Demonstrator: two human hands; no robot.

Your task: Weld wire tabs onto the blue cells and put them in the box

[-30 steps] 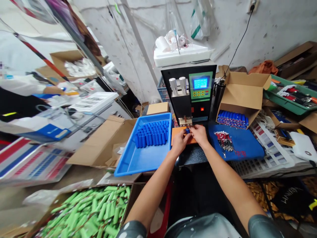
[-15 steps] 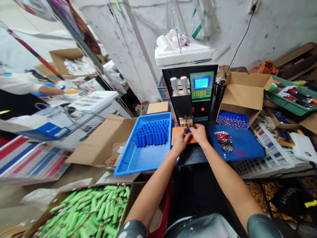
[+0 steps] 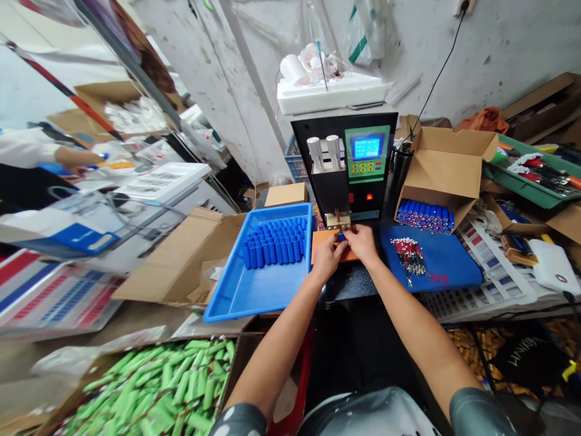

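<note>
Under the electrode tips of a black spot welder point(image 3: 327, 191), my left hand point(image 3: 327, 254) is closed on a blue battery cell point(image 3: 341, 237). My right hand point(image 3: 362, 243) presses its fingers together beside the cell, close to the electrodes point(image 3: 338, 219); whatever is in its pinch is too small to make out. Both hands are over an orange board point(image 3: 320, 240). Left of them, a blue tray point(image 3: 254, 297) bears rows of upright blue battery cells point(image 3: 275, 243). To the right, a pile of red and black wire leads point(image 3: 411, 257) lies on a blue mat point(image 3: 449, 260).
An open cardboard box point(image 3: 447, 163) with blue cells point(image 3: 424, 216) stands right of the welder. Green wired cells point(image 3: 154, 387) fill a box at lower left. A green bin point(image 3: 535, 181) sits far right. At far left a co-worker's arm point(image 3: 75, 157) reaches over another bench.
The view has shifted slightly, so the scene sits a little further left. Both hands keep their place at the electrodes. The welder's screen now shows a different display.
</note>
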